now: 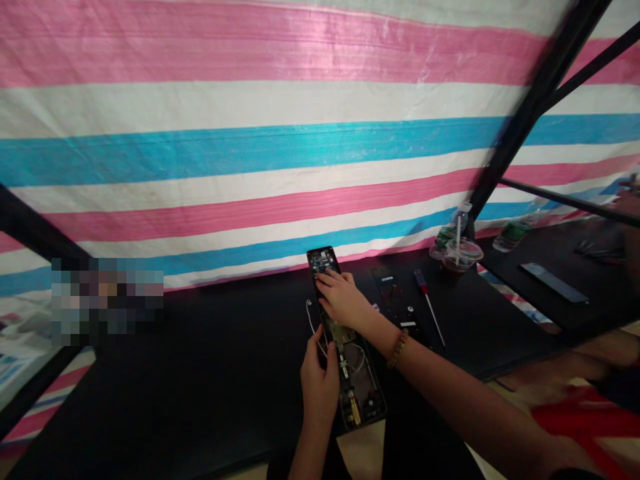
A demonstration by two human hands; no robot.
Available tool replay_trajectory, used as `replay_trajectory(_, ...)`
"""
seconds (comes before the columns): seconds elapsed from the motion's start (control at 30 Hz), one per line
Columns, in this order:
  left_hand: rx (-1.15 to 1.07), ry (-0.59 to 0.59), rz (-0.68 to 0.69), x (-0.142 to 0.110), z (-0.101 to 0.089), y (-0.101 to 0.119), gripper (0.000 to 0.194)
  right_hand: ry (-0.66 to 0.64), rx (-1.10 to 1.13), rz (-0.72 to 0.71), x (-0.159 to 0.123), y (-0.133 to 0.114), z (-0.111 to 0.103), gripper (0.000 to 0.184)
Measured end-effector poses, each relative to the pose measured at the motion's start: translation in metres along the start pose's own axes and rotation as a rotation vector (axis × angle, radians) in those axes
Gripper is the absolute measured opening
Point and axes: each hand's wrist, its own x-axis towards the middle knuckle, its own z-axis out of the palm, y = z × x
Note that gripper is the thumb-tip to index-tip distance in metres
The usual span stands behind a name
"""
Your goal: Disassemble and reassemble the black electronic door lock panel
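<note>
A long, narrow black device housing (377, 381) lies lengthwise in front of me, its inside exposed. Within it are a circuit board (323, 260), thin wires and a brass-coloured fitting (355, 408) at the near end. My left hand (320, 377) grips the housing's left edge, thumb along the rim; its lower fingers are hidden. Over the far half, my right hand (345, 300) rests on the board with fingers stretched out. A white cable (311, 319) with a small end loops out on the left. Beside the housing lies a dark flat panel (393, 293) with holes and pale labels.
A screwdriver (424, 289) lies right of the panel on the black table (200, 373). Farther back stand a lidded cup with a straw (461, 256) and a bottle (445, 237). Black metal bars (515, 133) frame both sides. A person's arm shows at the far right.
</note>
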Motion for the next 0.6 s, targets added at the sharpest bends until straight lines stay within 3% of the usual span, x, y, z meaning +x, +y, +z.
replay_trajectory(0.13, 0.05, 0.079, 0.147, -0.003, 0.002, -0.003, 0.043, 0.036, 0.038, 0.001, -0.016, -0.005, -0.008, 0.036)
replay_trajectory(0.33, 0.145, 0.028, 0.335, -0.006, 0.003, -0.004, 0.042, 0.092, 0.154, -0.064, -0.018, -0.008, -0.012, 0.055)
replay_trajectory(0.5, 0.11, -0.022, 0.356, -0.005, 0.004, -0.005, 0.043, 0.228, 0.317, 0.031, -0.003, -0.003, -0.012, 0.036)
replay_trajectory(0.6, 0.098, -0.039, 0.342, -0.004, 0.004, -0.006, 0.043, 0.179, 0.275, 0.015, 0.009, 0.003, -0.013, 0.028)
